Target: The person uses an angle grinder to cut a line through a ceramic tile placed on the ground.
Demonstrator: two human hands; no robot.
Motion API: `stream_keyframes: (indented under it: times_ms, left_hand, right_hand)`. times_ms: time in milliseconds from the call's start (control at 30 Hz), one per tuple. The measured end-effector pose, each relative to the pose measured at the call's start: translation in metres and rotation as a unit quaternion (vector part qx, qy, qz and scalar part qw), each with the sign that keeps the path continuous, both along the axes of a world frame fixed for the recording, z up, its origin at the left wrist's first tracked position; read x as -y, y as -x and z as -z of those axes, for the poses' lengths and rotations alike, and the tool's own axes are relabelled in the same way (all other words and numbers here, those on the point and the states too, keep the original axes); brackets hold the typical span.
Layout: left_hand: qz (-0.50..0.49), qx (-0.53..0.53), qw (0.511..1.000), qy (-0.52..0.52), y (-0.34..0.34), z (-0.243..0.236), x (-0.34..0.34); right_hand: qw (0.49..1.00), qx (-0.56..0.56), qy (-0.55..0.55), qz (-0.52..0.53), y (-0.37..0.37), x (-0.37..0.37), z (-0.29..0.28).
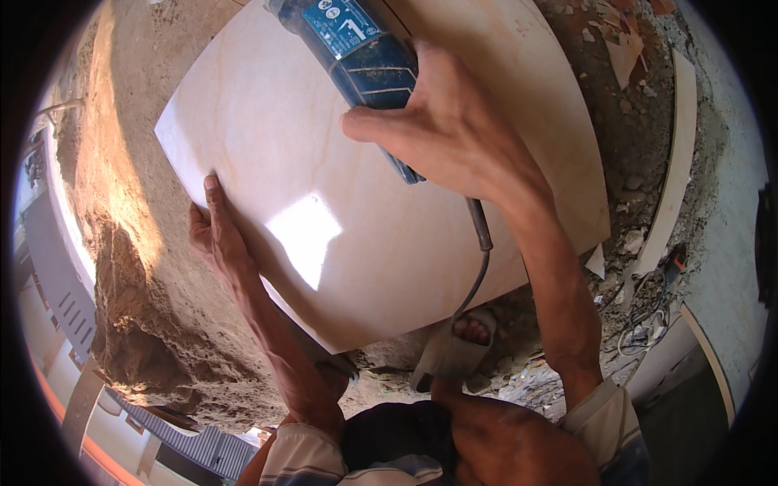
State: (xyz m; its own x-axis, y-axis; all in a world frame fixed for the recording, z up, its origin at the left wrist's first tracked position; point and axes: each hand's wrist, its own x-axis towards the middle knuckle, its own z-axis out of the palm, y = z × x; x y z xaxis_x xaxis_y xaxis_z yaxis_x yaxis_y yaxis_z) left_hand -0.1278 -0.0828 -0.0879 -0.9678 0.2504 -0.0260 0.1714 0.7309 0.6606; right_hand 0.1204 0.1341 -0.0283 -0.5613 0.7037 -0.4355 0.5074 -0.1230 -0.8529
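And here we are, mid-cut by the look of it: the right hand (470, 134) is wrapped firmly round a blue corded power tool (379, 77), likely an angle grinder, thumb across its body, fingers hidden behind. Its working end runs out of view at the top, so whether it's biting I can't tell. Beneath it, the big glossy cream tile (389, 275) lies across the middle, over rough earth (178, 312). Over at its left edge, the left hand (217, 231) is partly closed, thumb on the top face, fingers curled at the rim; whether they hook underneath, I cannot tell. That looks like the steadying job! The next move calls for a level tool, a still tile and care with that cord (484, 232), which drops over the near edge beside a sandalled foot (470, 330).
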Motion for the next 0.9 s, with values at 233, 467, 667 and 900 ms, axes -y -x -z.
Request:
stream_keyframes:
  times_ms: [233,467,667,900]
  left_hand:
    - [-0.014,0.010,1.000,0.017,0.002,0.002,0.001]
    - [0.003,0.009,1.000,0.001,0.002,0.001,0.003]
    - [0.015,0.011,1.000,-0.010,0.005,0.004,0.006]
    - [-0.001,0.001,1.000,0.013,0.002,0.002,0.002]
  right_hand:
    - [1.000,0.007,-0.006,0.007,-0.004,0.005,0.000]
    - [1.000,0.003,0.006,0.006,-0.007,0.008,-0.001]
    - [1.000,-0.003,-0.001,0.004,-0.005,0.008,0.003]
    - [1.000,0.007,0.003,0.007,-0.011,0.012,0.002]
